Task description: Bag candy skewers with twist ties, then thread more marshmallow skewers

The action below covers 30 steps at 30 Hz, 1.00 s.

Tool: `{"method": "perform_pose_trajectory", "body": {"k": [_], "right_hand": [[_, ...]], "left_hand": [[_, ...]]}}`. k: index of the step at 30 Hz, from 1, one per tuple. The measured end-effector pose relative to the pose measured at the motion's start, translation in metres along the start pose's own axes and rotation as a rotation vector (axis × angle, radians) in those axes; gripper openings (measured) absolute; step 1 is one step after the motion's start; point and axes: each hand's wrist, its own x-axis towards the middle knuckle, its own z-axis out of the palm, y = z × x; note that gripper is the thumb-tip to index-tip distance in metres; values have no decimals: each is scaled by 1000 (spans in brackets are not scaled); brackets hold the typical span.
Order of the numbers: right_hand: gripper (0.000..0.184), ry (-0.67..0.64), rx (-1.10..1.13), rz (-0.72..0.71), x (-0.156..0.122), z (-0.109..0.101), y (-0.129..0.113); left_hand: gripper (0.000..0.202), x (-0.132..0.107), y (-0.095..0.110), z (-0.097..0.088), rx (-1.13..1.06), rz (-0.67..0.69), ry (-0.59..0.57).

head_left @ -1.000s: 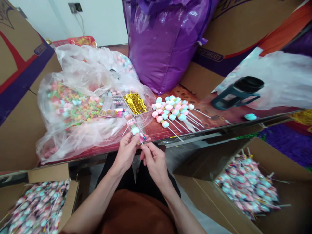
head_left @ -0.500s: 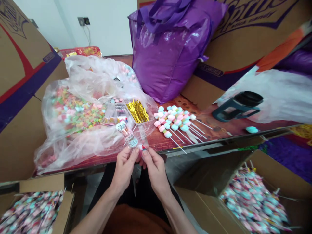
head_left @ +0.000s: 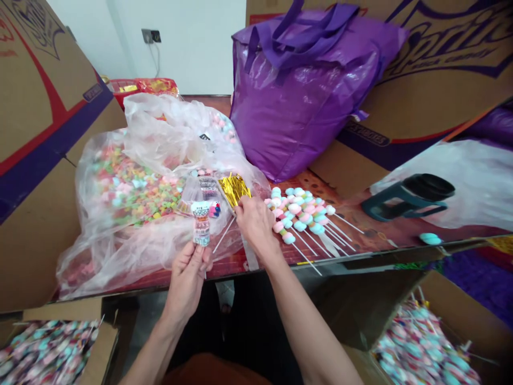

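My left hand [head_left: 190,264] is closed around the lower end of a candy stick in a printed clear wrapper [head_left: 201,224], held upright above the table's front edge. My right hand [head_left: 256,224] reaches over the table, its thumb and fingers pinched at the near end of a pile of gold twist ties [head_left: 234,188]. The ties lie in a clear plastic tray, partly covered by that hand. Just right of it, several unwrapped marshmallow skewers [head_left: 300,208] lie in a heap, pink, white and blue, sticks toward me.
Left stands a clear bag of colourful candies [head_left: 136,187]. Behind is a purple bag [head_left: 304,107]; a dark teal mug [head_left: 401,198] lies tilted at right. Cartons of wrapped candy sticks [head_left: 44,347] stand low on both sides. One blue marshmallow [head_left: 430,238] lies near the edge.
Both hands were together at the wrapped candy stick. The right hand has left it and moved up to the gold ties; the left now holds the stick alone, more upright and further left.
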Motion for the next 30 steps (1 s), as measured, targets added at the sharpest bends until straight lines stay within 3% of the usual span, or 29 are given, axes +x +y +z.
{"method": "perform_pose_trajectory", "body": {"k": [3, 6, 14, 19, 21, 24, 26, 30], "right_hand": [[27, -126, -123, 57, 20, 6, -4], [29, -148, -110, 68, 26, 11, 0], [30, -1, 29, 32, 22, 20, 18], [21, 205, 492, -89, 7, 13, 24], [17, 161, 776, -180, -12, 10, 22], [15, -17, 1033, -233, -50, 14, 16], [14, -85, 1127, -173, -72, 23, 11], [15, -92, 1364, 111, -93, 39, 7]], "left_hand": [[25, 2, -5, -2, -41, -49, 4], [27, 5, -4, -2, -95, -81, 27], [31, 11, 0, 4, -139, -102, 36], [34, 17, 1, 8, -124, -133, 90], [33, 20, 1, 9, -99, -120, 96], [30, 22, -2, 14, -55, -100, 67], [30, 19, -8, 17, -15, -96, 47], [29, 8, -21, 23, 101, -48, 77]]}}
